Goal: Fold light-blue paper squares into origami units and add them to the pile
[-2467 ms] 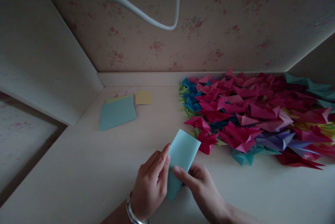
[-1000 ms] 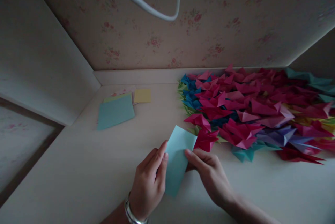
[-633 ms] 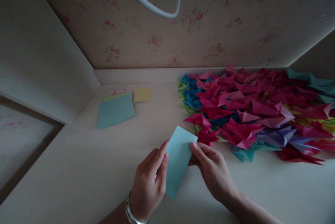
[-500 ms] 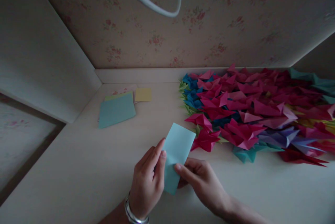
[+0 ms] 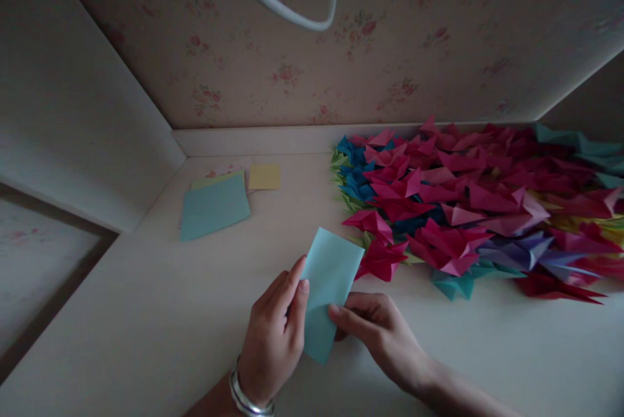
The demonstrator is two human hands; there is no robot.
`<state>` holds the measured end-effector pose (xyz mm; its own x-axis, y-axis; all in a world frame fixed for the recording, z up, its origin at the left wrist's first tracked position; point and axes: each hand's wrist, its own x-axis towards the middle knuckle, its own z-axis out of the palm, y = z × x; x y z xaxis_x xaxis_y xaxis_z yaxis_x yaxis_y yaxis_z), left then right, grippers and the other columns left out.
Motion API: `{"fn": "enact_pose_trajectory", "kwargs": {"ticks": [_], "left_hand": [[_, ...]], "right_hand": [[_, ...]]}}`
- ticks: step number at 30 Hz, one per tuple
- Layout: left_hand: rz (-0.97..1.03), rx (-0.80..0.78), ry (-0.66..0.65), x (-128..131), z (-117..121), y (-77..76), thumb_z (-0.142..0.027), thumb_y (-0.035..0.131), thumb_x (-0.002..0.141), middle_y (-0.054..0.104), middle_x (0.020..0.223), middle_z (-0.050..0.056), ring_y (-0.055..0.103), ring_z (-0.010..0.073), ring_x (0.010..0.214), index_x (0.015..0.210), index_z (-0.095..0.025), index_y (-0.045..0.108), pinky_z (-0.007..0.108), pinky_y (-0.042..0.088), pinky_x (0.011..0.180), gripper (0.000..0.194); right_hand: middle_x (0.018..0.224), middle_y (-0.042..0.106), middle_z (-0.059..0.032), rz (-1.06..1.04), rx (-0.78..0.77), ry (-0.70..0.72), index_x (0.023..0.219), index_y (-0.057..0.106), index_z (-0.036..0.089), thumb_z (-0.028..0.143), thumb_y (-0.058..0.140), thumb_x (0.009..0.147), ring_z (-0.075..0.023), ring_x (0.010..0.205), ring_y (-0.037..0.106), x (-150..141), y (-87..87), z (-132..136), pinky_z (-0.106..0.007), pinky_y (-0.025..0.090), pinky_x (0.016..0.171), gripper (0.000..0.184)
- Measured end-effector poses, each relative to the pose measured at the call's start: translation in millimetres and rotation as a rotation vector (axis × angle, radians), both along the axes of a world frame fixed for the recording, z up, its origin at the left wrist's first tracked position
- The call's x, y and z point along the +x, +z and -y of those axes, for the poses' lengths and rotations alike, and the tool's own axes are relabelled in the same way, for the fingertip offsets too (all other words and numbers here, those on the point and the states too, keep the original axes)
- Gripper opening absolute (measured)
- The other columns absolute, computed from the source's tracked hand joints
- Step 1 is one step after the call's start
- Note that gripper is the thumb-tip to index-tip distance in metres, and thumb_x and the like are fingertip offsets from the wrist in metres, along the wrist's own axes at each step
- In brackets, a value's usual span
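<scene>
A light blue rectangle of folded paper [image 5: 327, 280] is held tilted between both hands, over the white tabletop. My left hand [image 5: 280, 332], with a silver bracelet at the wrist, grips its left long edge; the thumb lies on the front and the fingers are partly behind. On the lower right edge, my right hand [image 5: 373, 323] pinches the paper, thumb on top and fingers underneath. The fingertips behind the sheet are hidden.
Folded paper figures [image 5: 439, 196] in pink, blue, green and purple crowd the table's right side. Blue sheets [image 5: 216, 207] and a small yellow pad [image 5: 264, 176] lie at the back left. A white cable [image 5: 273, 1] hangs before the floral wall [image 5: 287, 73].
The right thumb has shifted slightly right and the right fingers show less behind the paper's edge. Both hands keep their hold; the view has moved a little.
</scene>
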<state>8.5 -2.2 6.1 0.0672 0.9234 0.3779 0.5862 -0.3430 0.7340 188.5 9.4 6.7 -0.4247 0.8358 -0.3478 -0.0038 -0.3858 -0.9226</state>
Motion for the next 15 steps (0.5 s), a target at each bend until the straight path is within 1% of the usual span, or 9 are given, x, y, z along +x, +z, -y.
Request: {"fn": "enact_pose_trajectory", "kwargs": {"ticks": [2,4,6,8,11,12,13,14,15], "left_hand": [[-0.011,-0.008,-0.028,0,-1,1.0,-0.013,0.047,0.099,0.074,0.105,0.012,0.071,0.0190,0.100,0.132,-0.013,0.057,0.024,0.055,0.088,0.035],[-0.021,-0.007,-0.062,1,0,1.7,-0.012,0.048,0.099,0.074,0.097,0.010,0.071,0.0191,0.097,0.133,-0.013,0.057,0.024,0.055,0.087,0.035],[-0.024,-0.003,-0.087,2,1,1.7,-0.012,0.048,0.098,0.074,0.092,0.009,0.072,0.0189,0.093,0.133,-0.014,0.057,0.024,0.056,0.087,0.036],[-0.017,-0.003,-0.099,3,2,1.3,-0.012,0.048,0.098,0.074,0.094,0.009,0.072,0.0190,0.093,0.133,-0.015,0.057,0.025,0.056,0.087,0.036],[-0.010,-0.009,-0.078,3,3,0.7,-0.012,0.049,0.098,0.076,0.100,0.010,0.071,0.0201,0.103,0.131,-0.015,0.058,0.025,0.056,0.088,0.034],[-0.009,-0.013,-0.057,3,3,0.6,-0.013,0.049,0.098,0.076,0.104,0.011,0.071,0.0202,0.105,0.130,-0.015,0.059,0.025,0.056,0.090,0.034],[-0.008,-0.019,-0.030,2,3,0.5,-0.013,0.050,0.098,0.076,0.108,0.011,0.070,0.0202,0.107,0.129,-0.016,0.059,0.025,0.056,0.091,0.033],[-0.006,-0.025,-0.003,2,3,0.4,-0.014,0.050,0.098,0.075,0.112,0.011,0.070,0.0199,0.108,0.128,-0.016,0.060,0.025,0.055,0.092,0.032],[-0.003,-0.030,0.023,1,3,0.3,-0.015,0.051,0.098,0.074,0.117,0.012,0.070,0.0197,0.108,0.127,-0.016,0.060,0.025,0.055,0.093,0.031]], "right_hand": [[0.064,0.067,-0.0032,-0.006,0.018,-0.106,0.068,0.073,0.013,0.052,0.070,0.084,-0.0158,0.064,0.059,4,-1.6,-5,-0.026,0.047,0.063,0.043],[0.064,0.066,-0.0030,-0.020,0.038,-0.230,0.066,0.072,0.013,0.049,0.070,0.085,-0.0165,0.065,0.060,9,-3.2,-10,-0.028,0.049,0.065,0.041],[0.068,0.068,-0.0034,-0.073,0.050,-0.332,0.070,0.073,0.014,0.046,0.071,0.086,-0.0171,0.067,0.061,15,-3.8,-16,-0.029,0.051,0.066,0.036],[0.072,0.071,-0.0043,-0.138,0.058,-0.406,0.078,0.076,0.015,0.043,0.072,0.087,-0.0180,0.069,0.063,21,-3.2,-21,-0.029,0.052,0.066,0.030],[0.072,0.074,-0.0043,-0.183,0.049,-0.548,0.085,0.077,0.017,0.043,0.076,0.083,-0.0182,0.066,0.066,25,-0.1,-26,-0.028,0.053,0.062,0.026],[0.072,0.074,-0.0042,-0.187,0.042,-0.574,0.085,0.077,0.018,0.044,0.076,0.082,-0.0180,0.065,0.066,24,1.2,-26,-0.027,0.053,0.060,0.027],[0.073,0.075,-0.0043,-0.189,0.037,-0.564,0.086,0.077,0.018,0.047,0.074,0.083,-0.0181,0.065,0.067,23,2.5,-25,-0.027,0.054,0.060,0.029],[0.074,0.075,-0.0048,-0.187,0.036,-0.508,0.086,0.077,0.018,0.049,0.071,0.085,-0.0183,0.067,0.068,20,3.7,-22,-0.028,0.054,0.062,0.032],[0.075,0.075,-0.0054,-0.177,0.038,-0.406,0.086,0.077,0.017,0.051,0.068,0.087,-0.0183,0.068,0.068,17,4.5,-19,-0.028,0.055,0.064,0.035]]}}
